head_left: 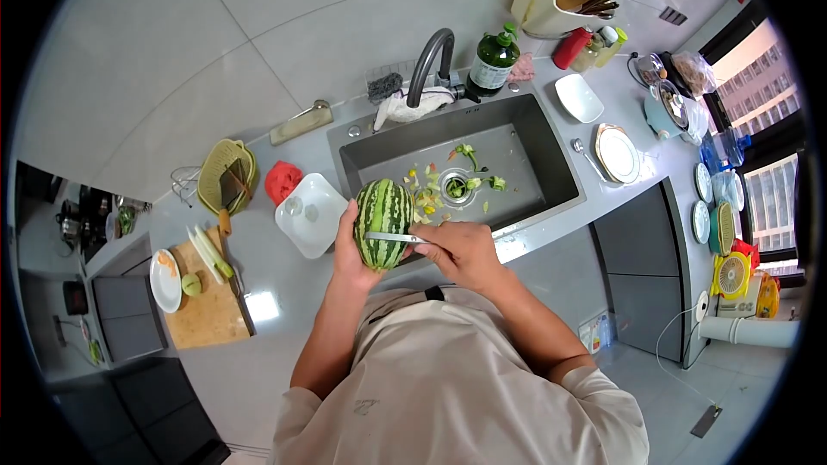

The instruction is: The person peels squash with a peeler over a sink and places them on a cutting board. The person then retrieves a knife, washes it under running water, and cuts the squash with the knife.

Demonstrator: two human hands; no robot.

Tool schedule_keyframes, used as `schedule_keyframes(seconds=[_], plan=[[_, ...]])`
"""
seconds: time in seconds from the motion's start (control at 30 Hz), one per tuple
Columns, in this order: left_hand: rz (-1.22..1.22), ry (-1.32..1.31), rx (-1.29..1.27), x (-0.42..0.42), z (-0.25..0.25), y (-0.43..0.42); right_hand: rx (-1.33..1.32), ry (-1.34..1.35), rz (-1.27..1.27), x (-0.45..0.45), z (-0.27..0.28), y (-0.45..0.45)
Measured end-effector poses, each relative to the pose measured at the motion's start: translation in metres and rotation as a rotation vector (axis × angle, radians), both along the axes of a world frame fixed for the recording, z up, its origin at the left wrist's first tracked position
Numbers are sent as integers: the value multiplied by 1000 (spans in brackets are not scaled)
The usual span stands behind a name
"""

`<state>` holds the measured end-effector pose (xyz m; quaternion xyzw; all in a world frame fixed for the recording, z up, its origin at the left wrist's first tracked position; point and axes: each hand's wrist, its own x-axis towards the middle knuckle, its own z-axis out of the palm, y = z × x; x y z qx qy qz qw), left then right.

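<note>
A small striped watermelon (pixel 384 211) is held up at the near left edge of the sink (pixel 534 164). My left hand (pixel 349 250) wraps around its left side and underside. In my closed right hand (pixel 461 251) is a narrow silver tool that looks like a peeler (pixel 392 238), its metal end lying across the lower part of the green rind. The rind facing me looks whole. Vegetable scraps (pixel 426 198) and green trimmings are scattered over the sink floor around the drain (pixel 457 188).
Left of the sink stand a white square dish (pixel 314 237), a red bag (pixel 282 181) and a cutting board (pixel 211 323) with vegetables. A faucet (pixel 424 69) and soap bottle (pixel 494 65) stand behind the sink. On the right are a white bowl (pixel 579 99), a spoon (pixel 587 155) and plates (pixel 617 155).
</note>
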<state>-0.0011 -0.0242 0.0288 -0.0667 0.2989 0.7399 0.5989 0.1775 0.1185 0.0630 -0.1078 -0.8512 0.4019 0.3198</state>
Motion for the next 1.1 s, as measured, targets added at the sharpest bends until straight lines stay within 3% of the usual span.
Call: schedule_keyframes(seconds=[0.17,0.3,0.7,0.8,0.87,0.93,1.1], plan=[[-26,-20,19,0,-2,-2,145,-112,-27,3,6,0],[-32,-20,-4,2,4,-2,107,-89,-96,-1,6,-2],[-92,-25,110,1,-5,-4,-302,-123,-245,-11,-16,20],[-120,-39,160,0,-1,-5,-406,-310,-340,-11,-24,35],[-134,-38,200,1,-3,-5,-169,-490,-333,-7,-32,44],[46,21,78,1,-13,-1,-203,-411,-353,-5,-35,44],[78,31,123,-4,-18,-1,-390,-329,-326,-5,-35,41]])
